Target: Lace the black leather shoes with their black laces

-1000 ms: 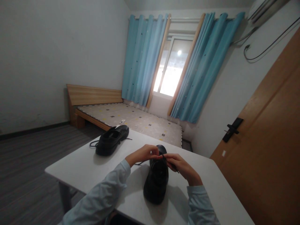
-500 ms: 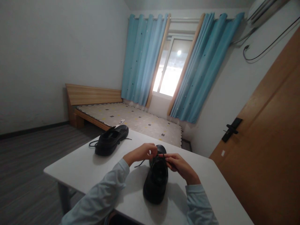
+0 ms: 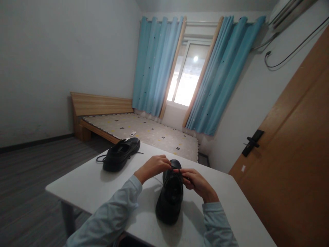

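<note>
Black shoe (image 3: 171, 195) sitting heel-toward-camera on white worktop (image 3: 97, 185), near front edge. Both hands meeting over its laces: left hand (image 3: 153, 167) curling fingers, pinching lace (image 3: 156, 178) at tongue; right hand (image 3: 196, 183) pinching other lace end, fingertips almost touching left's. Second black shoe (image 3: 120, 156) lying further left, laces trailing loose. Beyond worktop: bed (image 3: 144, 132), blue curtains (image 3: 154, 65), window (image 3: 186, 75) glowing. Wooden door (image 3: 290, 164) standing right.

Home bedroom: low wooden bed frame w/ patterned mattress (image 3: 144, 132), long blue curtains (image 3: 154, 65) at bright window (image 3: 186, 77), brown wooden door (image 3: 290, 154), wall-mounted white AC unit (image 3: 285, 12).
</note>
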`<state>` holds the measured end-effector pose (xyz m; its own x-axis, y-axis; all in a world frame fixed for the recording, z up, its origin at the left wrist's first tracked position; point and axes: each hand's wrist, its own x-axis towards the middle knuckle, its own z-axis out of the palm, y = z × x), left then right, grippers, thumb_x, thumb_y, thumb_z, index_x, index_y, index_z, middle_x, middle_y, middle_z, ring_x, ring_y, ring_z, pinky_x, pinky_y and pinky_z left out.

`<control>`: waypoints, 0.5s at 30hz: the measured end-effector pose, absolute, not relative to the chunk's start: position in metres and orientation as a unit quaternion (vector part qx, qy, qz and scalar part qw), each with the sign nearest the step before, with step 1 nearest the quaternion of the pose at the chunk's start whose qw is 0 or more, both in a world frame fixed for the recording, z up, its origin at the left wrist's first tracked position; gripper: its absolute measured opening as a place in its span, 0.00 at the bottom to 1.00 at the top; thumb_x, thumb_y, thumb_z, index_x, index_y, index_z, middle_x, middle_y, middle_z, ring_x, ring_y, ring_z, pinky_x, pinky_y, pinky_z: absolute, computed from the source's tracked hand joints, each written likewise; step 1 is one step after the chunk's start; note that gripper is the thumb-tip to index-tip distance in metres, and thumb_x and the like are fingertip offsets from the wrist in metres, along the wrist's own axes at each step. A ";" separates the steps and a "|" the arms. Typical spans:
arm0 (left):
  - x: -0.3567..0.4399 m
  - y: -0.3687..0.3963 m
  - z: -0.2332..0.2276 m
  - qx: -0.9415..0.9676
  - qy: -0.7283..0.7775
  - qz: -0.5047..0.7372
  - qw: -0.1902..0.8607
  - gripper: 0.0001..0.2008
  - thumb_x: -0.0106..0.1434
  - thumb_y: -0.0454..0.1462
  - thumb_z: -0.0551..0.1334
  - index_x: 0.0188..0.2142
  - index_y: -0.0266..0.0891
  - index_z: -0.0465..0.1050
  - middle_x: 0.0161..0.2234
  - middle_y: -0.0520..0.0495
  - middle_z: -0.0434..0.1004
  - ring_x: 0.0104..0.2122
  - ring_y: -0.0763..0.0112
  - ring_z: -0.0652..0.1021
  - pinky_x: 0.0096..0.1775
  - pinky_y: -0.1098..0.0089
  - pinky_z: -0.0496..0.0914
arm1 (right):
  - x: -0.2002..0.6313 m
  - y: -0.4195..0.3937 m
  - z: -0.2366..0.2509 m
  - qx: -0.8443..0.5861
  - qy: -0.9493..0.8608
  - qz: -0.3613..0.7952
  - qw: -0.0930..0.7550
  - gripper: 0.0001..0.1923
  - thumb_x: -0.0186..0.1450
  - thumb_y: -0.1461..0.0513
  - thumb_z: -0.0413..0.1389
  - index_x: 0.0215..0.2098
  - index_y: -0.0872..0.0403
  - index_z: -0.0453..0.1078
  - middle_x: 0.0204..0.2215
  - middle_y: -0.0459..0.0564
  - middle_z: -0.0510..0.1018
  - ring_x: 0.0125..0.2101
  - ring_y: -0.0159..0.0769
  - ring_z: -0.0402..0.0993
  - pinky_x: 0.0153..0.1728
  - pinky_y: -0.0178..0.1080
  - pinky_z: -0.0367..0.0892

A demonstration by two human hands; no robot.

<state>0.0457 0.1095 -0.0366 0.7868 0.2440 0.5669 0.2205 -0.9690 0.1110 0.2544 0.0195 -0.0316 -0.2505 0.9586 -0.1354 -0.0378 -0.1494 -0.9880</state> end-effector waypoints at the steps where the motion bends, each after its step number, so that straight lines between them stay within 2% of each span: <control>1: 0.046 0.110 -0.037 0.946 0.127 0.298 0.012 0.09 0.63 0.33 0.56 0.35 0.43 0.76 0.36 0.46 0.77 0.35 0.68 0.72 0.37 0.71 0.64 | 0.254 0.019 -0.031 -0.458 -0.504 0.606 0.412 0.21 0.54 0.61 0.55 0.44 0.61 0.72 0.11 0.34 0.54 0.12 0.19 0.42 0.14 0.30 0.35; 5: 0.050 0.106 -0.040 0.941 0.146 0.304 0.004 0.10 0.64 0.35 0.55 0.35 0.41 0.76 0.35 0.45 0.77 0.36 0.68 0.72 0.37 0.71 0.65 | 0.250 0.020 -0.031 -0.489 -0.508 0.570 0.422 0.20 0.53 0.60 0.57 0.42 0.62 0.72 0.10 0.34 0.54 0.12 0.20 0.42 0.14 0.30 0.35; 9: 0.056 0.103 -0.044 0.918 0.167 0.357 0.031 0.09 0.63 0.37 0.57 0.35 0.42 0.76 0.36 0.46 0.77 0.36 0.70 0.73 0.37 0.72 0.66 | 0.248 0.021 -0.032 -0.521 -0.541 0.510 0.419 0.20 0.53 0.58 0.58 0.41 0.61 0.74 0.10 0.35 0.57 0.12 0.20 0.46 0.14 0.29 0.38; 15: 0.061 0.104 -0.052 0.889 0.196 0.410 0.048 0.08 0.61 0.40 0.60 0.32 0.42 0.78 0.32 0.48 0.77 0.34 0.71 0.74 0.36 0.73 0.66 | 0.245 0.027 -0.035 -0.559 -0.593 0.426 0.393 0.17 0.55 0.58 0.54 0.38 0.60 0.76 0.10 0.39 0.62 0.13 0.23 0.51 0.14 0.29 0.44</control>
